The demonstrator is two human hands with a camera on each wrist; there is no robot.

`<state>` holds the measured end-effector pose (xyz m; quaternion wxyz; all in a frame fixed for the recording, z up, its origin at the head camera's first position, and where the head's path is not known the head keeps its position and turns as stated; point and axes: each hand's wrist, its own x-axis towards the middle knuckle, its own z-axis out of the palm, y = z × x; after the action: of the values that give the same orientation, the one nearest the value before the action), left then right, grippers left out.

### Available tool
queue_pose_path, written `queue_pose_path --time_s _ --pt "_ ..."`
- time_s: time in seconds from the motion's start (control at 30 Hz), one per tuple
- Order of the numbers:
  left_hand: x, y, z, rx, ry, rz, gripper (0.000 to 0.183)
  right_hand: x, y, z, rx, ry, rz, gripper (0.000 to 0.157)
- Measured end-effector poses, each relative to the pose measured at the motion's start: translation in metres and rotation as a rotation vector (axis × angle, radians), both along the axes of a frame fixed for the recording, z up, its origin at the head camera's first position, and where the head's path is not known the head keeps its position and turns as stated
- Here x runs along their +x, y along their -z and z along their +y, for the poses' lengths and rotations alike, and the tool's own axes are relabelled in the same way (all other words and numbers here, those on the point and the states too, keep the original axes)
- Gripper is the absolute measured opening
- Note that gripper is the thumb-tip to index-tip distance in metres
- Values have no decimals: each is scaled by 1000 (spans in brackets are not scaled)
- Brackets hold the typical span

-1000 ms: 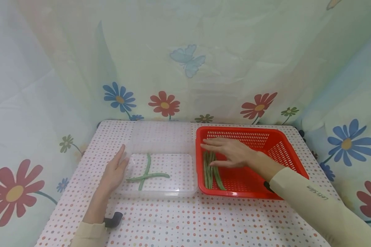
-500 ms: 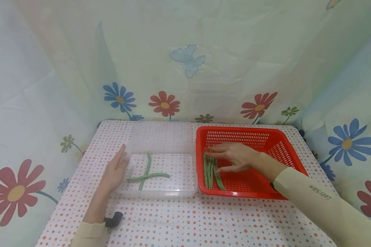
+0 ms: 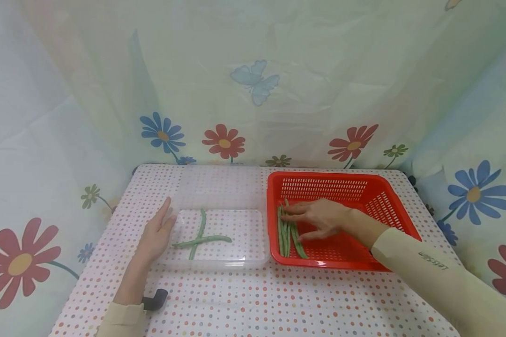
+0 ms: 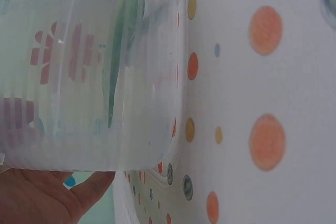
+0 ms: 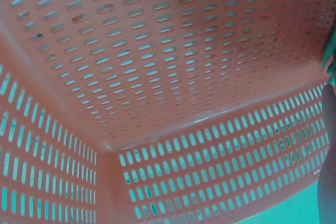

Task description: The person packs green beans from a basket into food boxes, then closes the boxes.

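Observation:
My left hand [image 3: 155, 236] rests with straight fingers against the left side of a clear plastic container [image 3: 244, 234]. Two green beans [image 3: 200, 230] lie crossed inside it. In the left wrist view, the thumb [image 4: 97, 187] is right at the container's wall [image 4: 68, 140]. My right hand [image 3: 324, 217] reaches into a red plastic basket [image 3: 320, 264], its extended fingertips on several green beans [image 3: 283, 241] lined up along the left wall. The thumb stands apart from the other fingers. In the right wrist view, beans [image 5: 331, 59] and part of the hand [image 5: 328, 156] show at the right edge.
Behind the container's tray is a clear plastic flap [image 3: 223, 185], lying back on the table. The container and the basket stand side by side on a dotted table cover [image 3: 253, 304]. A flower-patterned curtain [image 3: 303, 103] surrounds the table at the back and sides.
My right hand has lowered into the basket, its fingertips now down on the beans. One bean's tip has shifted and shows beyond the fingers. The left hand has not moved.

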<state>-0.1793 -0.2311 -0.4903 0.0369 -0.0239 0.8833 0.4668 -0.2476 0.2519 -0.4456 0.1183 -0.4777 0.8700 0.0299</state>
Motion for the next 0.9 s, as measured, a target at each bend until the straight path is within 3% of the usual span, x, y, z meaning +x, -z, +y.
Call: queue_pose_path --time_s 0.23,0.53,0.9 --pt "-1 1 -1 -6 2 1 61 0 5 -3 58 -44 26 70" --pt "-1 1 0 2 0 3 61 -1 5 -12 7 -79 6 59" --pt "-1 2 0 -6 -2 10 61 -6 9 -16 -103 -193 154 41"
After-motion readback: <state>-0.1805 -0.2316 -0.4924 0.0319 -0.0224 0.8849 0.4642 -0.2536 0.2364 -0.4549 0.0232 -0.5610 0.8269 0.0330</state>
